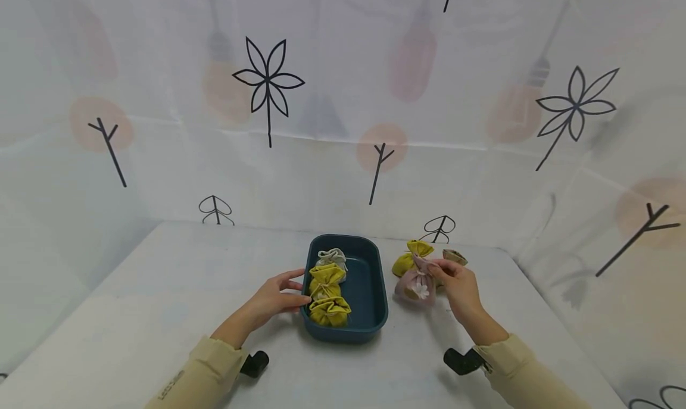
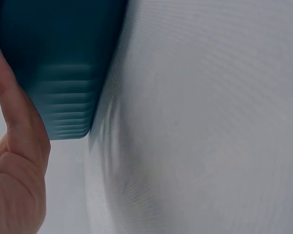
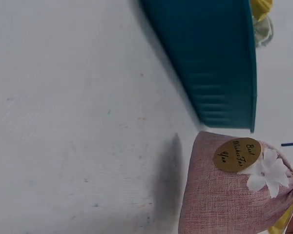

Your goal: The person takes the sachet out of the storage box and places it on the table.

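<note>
Pinching the likely soft, light pink pouch [image 1: 406, 285] by its neck, right of centre, the right hand [image 1: 460, 285] holds sensibly; the left hand [image 1: 274, 294], fingers loosely extended, touches the bin [image 1: 348, 336].

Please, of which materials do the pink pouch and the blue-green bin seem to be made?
The pink pouch looks like matte woven cloth, perhaps linen-like: crossing threads show. The blue-green bin is probably smooth plastic with a soft sheen, given its rounded corners and ridged wall, though coated metal is possible.

Screened-off booth; plant-printed hangings [image 1: 316, 177] around a white table [image 1: 161, 284]
</note>
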Motion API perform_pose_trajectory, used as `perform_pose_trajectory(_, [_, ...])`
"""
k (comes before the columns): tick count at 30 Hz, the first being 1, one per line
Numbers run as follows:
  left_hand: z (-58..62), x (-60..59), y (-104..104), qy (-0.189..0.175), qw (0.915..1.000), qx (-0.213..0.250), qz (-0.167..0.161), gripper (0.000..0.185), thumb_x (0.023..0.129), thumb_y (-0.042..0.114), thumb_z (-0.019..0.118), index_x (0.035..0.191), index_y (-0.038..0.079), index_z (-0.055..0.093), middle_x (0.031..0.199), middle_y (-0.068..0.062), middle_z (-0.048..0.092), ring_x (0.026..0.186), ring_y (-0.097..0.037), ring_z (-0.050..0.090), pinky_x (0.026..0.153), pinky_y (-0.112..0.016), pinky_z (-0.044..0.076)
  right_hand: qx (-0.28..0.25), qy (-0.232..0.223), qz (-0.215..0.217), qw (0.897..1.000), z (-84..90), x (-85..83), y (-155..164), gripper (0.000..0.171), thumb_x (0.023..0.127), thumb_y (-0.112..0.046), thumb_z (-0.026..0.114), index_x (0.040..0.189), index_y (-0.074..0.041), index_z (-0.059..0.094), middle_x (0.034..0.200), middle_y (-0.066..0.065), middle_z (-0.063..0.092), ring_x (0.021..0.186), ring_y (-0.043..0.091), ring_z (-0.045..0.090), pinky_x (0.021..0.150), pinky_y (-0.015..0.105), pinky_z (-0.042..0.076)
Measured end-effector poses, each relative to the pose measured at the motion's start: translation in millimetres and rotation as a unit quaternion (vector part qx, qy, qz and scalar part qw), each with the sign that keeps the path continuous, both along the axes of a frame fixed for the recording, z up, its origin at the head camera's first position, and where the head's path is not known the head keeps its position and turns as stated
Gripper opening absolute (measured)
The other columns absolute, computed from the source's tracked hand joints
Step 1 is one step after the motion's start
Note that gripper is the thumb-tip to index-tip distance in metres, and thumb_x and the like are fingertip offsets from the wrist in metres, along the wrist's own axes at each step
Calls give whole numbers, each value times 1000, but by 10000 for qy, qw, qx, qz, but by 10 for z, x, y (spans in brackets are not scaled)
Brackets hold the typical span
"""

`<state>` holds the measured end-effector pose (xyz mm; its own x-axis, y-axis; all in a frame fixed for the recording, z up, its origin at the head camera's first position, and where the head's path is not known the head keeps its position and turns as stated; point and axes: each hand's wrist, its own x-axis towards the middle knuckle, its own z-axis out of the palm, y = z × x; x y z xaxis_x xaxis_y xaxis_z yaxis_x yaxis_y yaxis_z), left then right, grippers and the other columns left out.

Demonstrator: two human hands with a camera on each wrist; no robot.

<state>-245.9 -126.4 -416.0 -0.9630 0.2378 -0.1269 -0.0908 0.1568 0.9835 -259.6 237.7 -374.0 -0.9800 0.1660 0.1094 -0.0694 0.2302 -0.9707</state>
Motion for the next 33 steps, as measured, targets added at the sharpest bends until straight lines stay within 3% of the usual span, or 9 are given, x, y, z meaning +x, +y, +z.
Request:
perform_pose_trajectory(13, [-5,-2,-9,5,10000,-11,-5,75,77,16,78,141,10,39,117,-16,51,82,-19,60,72,-32,53,146,-81,-13,9999,-170,-42,66,28,92,-15,61,108,7,60,93,-7,60,86,4,52,78,24,48])
perform_pose_trajectory(20, [-5,-19,-7,-39,10000,61,-17,75,77,16,77,142,11,39,118,-17,50,83,-19,60,73,-33,53,920,-91,18,9957,-124,-34,100,40,91,-25,62,118,4,59,111,9,61,90,5,53,79,25,49])
perform_pose_trajectory(33, [4,-28,7,-86,9999,58,35,75,77,15,78,141,11,40,118,-16,50,84,-19,60,73,-33,53,1094,-150,-109,9938,0,7,222,43,89,-28,64,122,1,58,120,14,57,90,1,54,82,23,48])
